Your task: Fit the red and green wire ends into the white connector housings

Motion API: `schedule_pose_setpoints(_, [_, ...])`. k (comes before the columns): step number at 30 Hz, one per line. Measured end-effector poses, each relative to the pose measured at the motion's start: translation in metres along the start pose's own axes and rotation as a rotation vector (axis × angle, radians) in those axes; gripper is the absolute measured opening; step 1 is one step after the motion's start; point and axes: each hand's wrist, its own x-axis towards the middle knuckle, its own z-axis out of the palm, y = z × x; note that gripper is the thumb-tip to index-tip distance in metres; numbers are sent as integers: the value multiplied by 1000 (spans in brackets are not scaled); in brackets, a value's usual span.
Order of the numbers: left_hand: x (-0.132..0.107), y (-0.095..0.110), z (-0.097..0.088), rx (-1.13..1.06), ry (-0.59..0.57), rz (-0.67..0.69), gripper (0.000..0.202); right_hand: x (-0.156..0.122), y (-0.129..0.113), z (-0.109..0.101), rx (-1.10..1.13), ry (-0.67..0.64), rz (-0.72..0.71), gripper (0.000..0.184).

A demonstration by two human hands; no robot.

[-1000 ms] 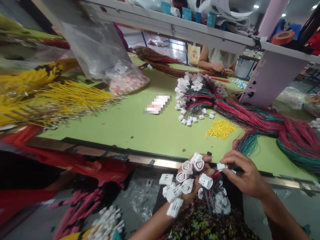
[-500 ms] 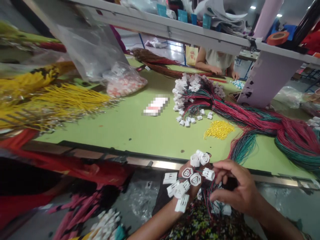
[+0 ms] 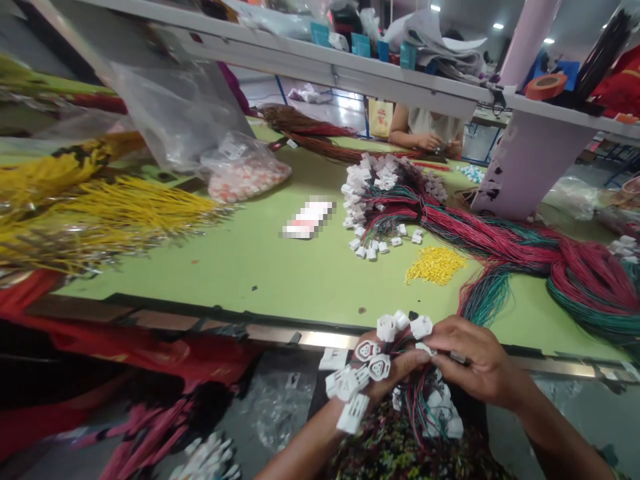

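My left hand point(image 3: 387, 373) is closed round a bunch of white plastic connectors point(image 3: 373, 360) on red and green wires, held just in front of the green table's front edge point(image 3: 300, 337). Close against it, my right hand point(image 3: 475, 360) pinches one white connector point(image 3: 423, 327) of the same bunch with fingers pressed together. More connectors and wires point(image 3: 430, 407) hang below both hands over my lap.
On the green table lie a pile of wired white connectors point(image 3: 380, 193), long red and green wire bundles point(image 3: 550, 253), a heap of small yellow parts point(image 3: 435, 263), yellow wires point(image 3: 100, 213) and plastic bags point(image 3: 245, 173). A shelf point(image 3: 350, 60) runs overhead. Another person's hands point(image 3: 435, 141) work across the table.
My right hand pulled back toward me, then closed in again against the left hand's bunch, now pinching a connector on top. The left hand and bunch stayed near the table edge.
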Motion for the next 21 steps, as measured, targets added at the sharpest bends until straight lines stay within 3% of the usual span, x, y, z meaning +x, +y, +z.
schedule_pose_setpoints(3, [3,-1,-1,-46,-88,-119,28,3,11,0,62,16,40,24])
schedule_pose_setpoints(6, [-1,-3,0,-162,14,-179,36,10,40,-1,54,32,143,17])
schedule_pose_setpoints(8, [-4,-6,0,-238,120,-202,40,16,65,-3,-108,73,260,16])
schedule_pose_setpoints(12, [-5,-17,0,-317,210,-203,44,27,100,-4,-458,-40,440,23])
schedule_pose_setpoints(16, [-4,-19,0,-344,249,-189,44,34,107,-2,-493,-86,477,22])
schedule_pose_setpoints(21, [-7,-8,3,-354,270,-207,42,35,107,-3,-400,-72,467,17])
